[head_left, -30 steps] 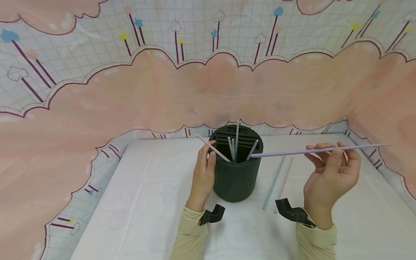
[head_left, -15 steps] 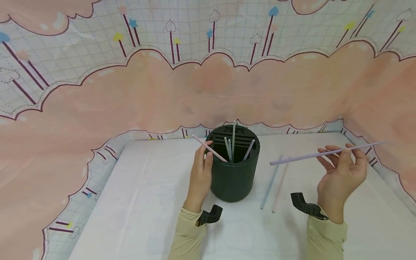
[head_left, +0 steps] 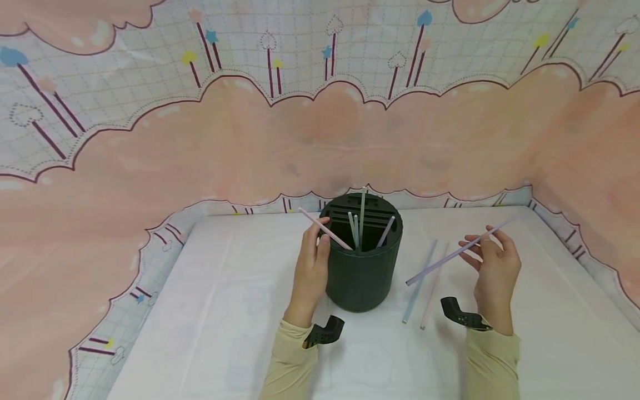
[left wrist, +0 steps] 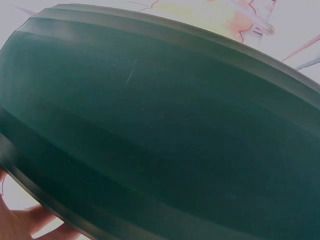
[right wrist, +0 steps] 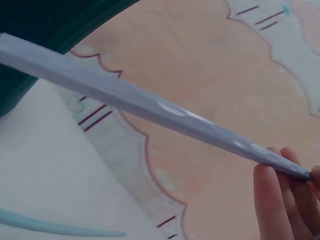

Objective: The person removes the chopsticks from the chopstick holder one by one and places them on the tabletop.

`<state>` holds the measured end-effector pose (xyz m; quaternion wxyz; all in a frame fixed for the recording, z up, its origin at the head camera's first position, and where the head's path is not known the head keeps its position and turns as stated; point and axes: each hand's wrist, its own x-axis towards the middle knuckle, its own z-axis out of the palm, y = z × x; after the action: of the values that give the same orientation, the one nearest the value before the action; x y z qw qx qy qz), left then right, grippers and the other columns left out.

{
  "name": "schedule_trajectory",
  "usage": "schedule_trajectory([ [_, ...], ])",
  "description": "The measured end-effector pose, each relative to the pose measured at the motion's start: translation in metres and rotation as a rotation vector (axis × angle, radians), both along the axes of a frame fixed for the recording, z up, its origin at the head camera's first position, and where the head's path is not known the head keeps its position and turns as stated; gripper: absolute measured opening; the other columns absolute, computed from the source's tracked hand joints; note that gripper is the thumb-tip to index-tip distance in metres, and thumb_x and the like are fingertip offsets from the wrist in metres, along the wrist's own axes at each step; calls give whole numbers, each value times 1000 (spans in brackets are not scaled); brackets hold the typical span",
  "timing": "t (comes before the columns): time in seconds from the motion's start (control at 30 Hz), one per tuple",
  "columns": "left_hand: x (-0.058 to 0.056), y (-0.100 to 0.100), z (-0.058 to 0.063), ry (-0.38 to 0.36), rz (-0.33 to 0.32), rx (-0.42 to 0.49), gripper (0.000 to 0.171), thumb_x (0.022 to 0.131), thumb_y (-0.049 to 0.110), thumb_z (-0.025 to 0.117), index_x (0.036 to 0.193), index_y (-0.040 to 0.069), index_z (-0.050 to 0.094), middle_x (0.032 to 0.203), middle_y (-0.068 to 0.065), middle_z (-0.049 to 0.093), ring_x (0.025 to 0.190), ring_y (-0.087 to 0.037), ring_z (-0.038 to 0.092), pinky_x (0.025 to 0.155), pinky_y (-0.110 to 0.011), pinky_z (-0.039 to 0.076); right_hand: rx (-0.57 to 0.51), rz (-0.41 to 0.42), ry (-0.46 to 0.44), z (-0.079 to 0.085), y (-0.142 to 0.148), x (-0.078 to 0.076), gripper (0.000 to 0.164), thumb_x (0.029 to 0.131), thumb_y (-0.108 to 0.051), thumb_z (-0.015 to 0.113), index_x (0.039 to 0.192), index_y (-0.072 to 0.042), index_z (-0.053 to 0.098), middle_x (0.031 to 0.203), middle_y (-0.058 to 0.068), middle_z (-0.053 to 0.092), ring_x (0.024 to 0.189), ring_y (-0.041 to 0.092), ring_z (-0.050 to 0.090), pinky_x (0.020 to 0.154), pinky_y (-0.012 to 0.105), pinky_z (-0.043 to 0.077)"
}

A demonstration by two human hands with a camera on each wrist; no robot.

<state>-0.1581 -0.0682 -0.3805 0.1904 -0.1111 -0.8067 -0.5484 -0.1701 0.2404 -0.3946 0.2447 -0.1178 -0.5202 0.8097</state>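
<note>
A dark green pen holder [head_left: 359,283] with a slotted top stands upright on the white table. In its open front part lean several thin drinking straws: a pink straw [head_left: 325,228], pale green ones and a purple straw [head_left: 385,232]. My left hand [head_left: 310,272] holds the holder's left side, fingertips at the rim; the holder fills most of the left wrist view. My right hand [head_left: 495,272] pinches a lavender straw [head_left: 440,264] between thumb and fingers, to the right of the holder. The straw slants, its lower end pointing left toward the holder.
A blue straw [head_left: 419,283] and a pink straw [head_left: 435,291] lie on the white table [head_left: 225,311] right of the holder, below the lavender straw in the head view. A printed cloth [head_left: 320,139] with clouds and candle shapes forms the back and sides.
My right hand has drawn the lavender straw away from the holder's rim, out to the right, then back left, with its left end tipping down. My left hand stays on the holder.
</note>
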Motion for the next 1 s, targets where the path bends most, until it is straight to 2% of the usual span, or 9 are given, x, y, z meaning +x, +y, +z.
schedule_trajectory([
  [0.1,0,0,0,-2,-3,3,39,95,46,29,132,36,34,137,10,32,124,-11,32,94,-49,33,73,25,-77,-19,2,-8,41,88,-23,55,124,-7,44,97,16,61,83,25,64,64,30,50],
  [0.27,0,-1,-1,6,-15,13,39,95,45,30,132,35,35,137,10,31,125,-10,31,95,-48,33,137,77,-94,-73,20,-31,51,85,-33,58,127,-11,41,100,15,61,86,24,63,65,31,50],
  [0.37,-1,-1,-1,12,-24,18,38,95,44,30,132,35,34,137,11,30,125,-9,31,95,-47,33,160,96,-102,-91,24,-40,53,84,-33,59,128,-11,40,99,14,62,85,23,63,65,31,50],
  [0.47,-1,-2,-1,20,-30,27,38,96,42,30,133,35,34,138,11,30,125,-9,31,95,-47,33,215,138,-155,-83,16,-37,57,85,-25,61,133,-11,34,97,10,63,84,19,63,66,27,50],
  [0.6,-2,-4,0,17,-31,29,38,96,41,31,133,35,34,138,11,30,125,-9,30,96,-46,33,406,190,-295,-58,-1,-26,69,87,-16,59,142,-12,17,96,2,62,83,9,60,68,18,49],
  [0.67,-3,-5,0,11,-34,29,38,96,41,31,133,34,34,138,9,30,125,-10,30,96,-47,32,487,203,-360,-51,-7,-23,73,87,-15,58,143,-12,12,95,-3,62,82,7,57,69,16,46],
  [0.8,-3,-4,0,-3,-39,29,38,96,42,31,133,34,34,138,9,30,124,-10,31,96,-47,32,617,247,-452,-55,-12,-21,77,88,-26,57,144,-13,6,103,-3,60,85,5,53,70,18,41],
  [0.87,-2,-4,0,-10,-43,32,38,96,40,32,133,33,34,138,9,30,124,-10,32,96,-46,32,659,262,-468,-61,-13,-21,78,88,-31,56,144,-13,6,107,2,59,83,6,54,69,19,40],
  [1.0,-3,-3,1,-13,-51,39,37,97,32,34,134,29,34,139,7,30,125,-11,32,97,-45,32,662,312,-453,-66,-18,-22,76,90,-30,53,144,-11,3,110,9,59,69,7,58,56,20,45],
])
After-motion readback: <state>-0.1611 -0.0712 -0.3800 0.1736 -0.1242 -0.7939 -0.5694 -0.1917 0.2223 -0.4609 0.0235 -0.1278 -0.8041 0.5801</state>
